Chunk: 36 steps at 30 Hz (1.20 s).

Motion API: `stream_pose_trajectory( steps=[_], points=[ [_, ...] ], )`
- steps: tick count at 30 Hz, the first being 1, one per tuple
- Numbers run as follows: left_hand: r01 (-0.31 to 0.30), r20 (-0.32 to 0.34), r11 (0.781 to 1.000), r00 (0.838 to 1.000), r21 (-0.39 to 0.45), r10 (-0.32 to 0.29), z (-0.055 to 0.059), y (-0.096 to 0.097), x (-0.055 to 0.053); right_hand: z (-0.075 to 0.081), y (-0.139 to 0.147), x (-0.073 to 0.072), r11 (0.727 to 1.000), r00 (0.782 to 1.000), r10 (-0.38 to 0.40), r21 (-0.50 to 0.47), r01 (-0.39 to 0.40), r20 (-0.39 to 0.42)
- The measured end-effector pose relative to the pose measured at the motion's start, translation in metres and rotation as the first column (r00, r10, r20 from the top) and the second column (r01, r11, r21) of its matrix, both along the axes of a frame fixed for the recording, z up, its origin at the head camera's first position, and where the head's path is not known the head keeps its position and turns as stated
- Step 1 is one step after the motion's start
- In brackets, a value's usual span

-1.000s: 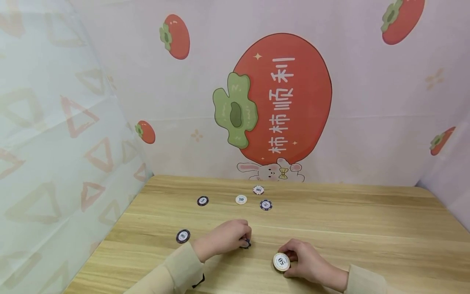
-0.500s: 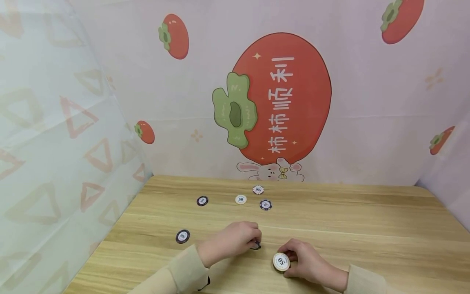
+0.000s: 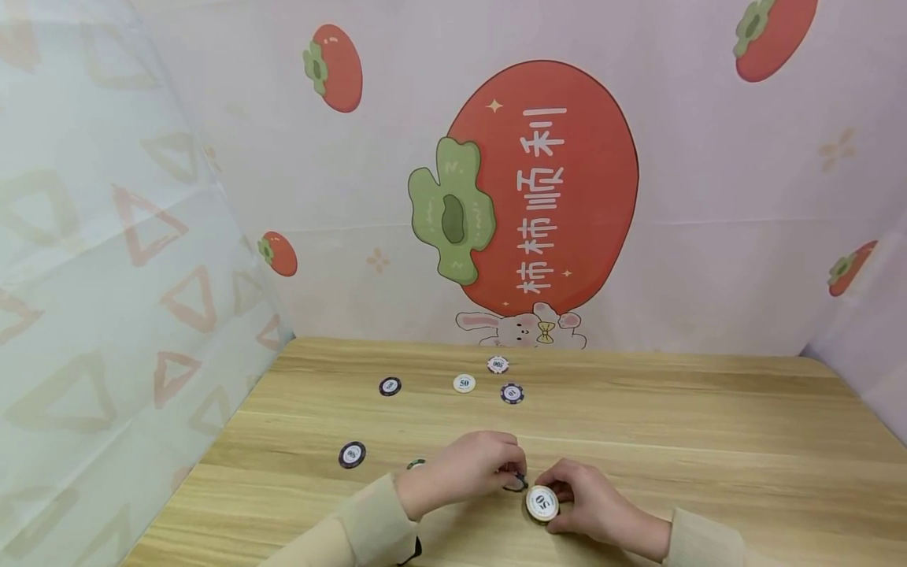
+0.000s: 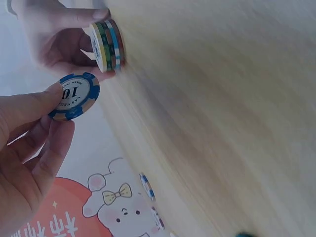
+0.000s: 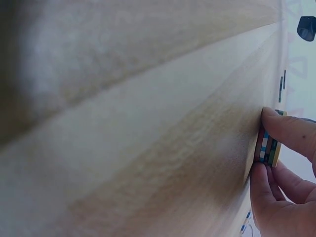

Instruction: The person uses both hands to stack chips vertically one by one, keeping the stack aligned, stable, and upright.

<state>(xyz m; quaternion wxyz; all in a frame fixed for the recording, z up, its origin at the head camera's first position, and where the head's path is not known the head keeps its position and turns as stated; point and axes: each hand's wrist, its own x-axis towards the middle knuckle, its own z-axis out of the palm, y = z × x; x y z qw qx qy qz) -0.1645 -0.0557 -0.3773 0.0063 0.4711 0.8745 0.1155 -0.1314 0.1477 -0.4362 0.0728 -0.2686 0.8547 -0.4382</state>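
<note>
My left hand (image 3: 464, 471) pinches a blue-and-tan poker chip (image 4: 81, 96) marked 10 between thumb and fingers. In the left wrist view its printed face shows, and the chip is tilted clear of the wood. My right hand (image 3: 595, 502) grips a short stack of poker chips (image 3: 542, 502) on the table, thumb on one side and fingers on the other. A white chip marked 50 tops this stack; green, blue-and-white and reddish edges show below it in the right wrist view (image 5: 269, 144). The held blue chip is close to the stack's left side.
Loose chips lie on the wooden table (image 3: 708, 441): a dark chip (image 3: 352, 454) at left, another dark chip (image 3: 390, 386), a white 50 chip (image 3: 464, 383), a 500 chip (image 3: 498, 365) and a purple-blue 10 chip (image 3: 512, 393) farther back. A green-edged chip (image 3: 416, 464) is partly hidden behind my left wrist.
My left hand has moved right with the blue chip, up to the stack. A green-edged chip has come into view behind the left wrist. My right hand keeps its hold on the stack.
</note>
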Motion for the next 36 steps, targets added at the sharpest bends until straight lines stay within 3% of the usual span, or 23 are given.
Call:
stream_pose_trajectory(
  steps=[3,7,12,15,21,25,27,30,36],
  points=[
    [-0.025,0.096,0.999,0.995,0.040,0.021,-0.002,0.004,-0.001,0.000,0.000,0.000,1.000,1.000,0.000,-0.003,0.000,-0.015],
    [-0.075,0.205,0.992,0.977,0.103,0.052,-0.006,0.010,-0.001,0.001,0.000,0.000,1.000,1.000,0.003,-0.012,-0.003,-0.029],
    [-0.184,0.329,0.973,0.935,0.138,0.130,-0.011,0.014,0.000,0.001,0.000,-0.001,1.000,1.000,0.008,-0.017,-0.008,-0.012],
    [-0.268,0.429,0.950,0.886,0.159,0.178,-0.013,0.015,0.002,0.001,0.000,-0.001,1.000,1.000,0.011,-0.017,-0.012,-0.010],
    [-0.427,0.635,0.880,0.744,0.210,0.209,-0.018,0.016,0.007,0.001,-0.001,0.000,1.000,1.000,0.005,-0.016,-0.005,-0.013],
    [-0.493,0.697,0.843,0.682,0.217,0.220,-0.024,0.017,0.008,0.001,0.000,0.001,1.000,1.000,0.006,-0.011,-0.006,-0.025],
    [-0.521,0.718,0.824,0.659,0.222,0.223,-0.026,0.018,0.010,0.001,0.000,0.001,1.000,1.000,0.004,-0.008,-0.004,-0.020],
    [-0.547,0.729,0.801,0.647,0.242,0.222,-0.029,0.019,0.012,0.001,0.000,0.000,1.000,1.000,0.004,-0.008,-0.004,-0.009],
    [-0.573,0.725,0.778,0.647,0.259,0.235,-0.030,0.022,0.016,0.001,0.000,0.000,1.000,1.000,0.008,-0.010,-0.008,-0.011]
  ],
)
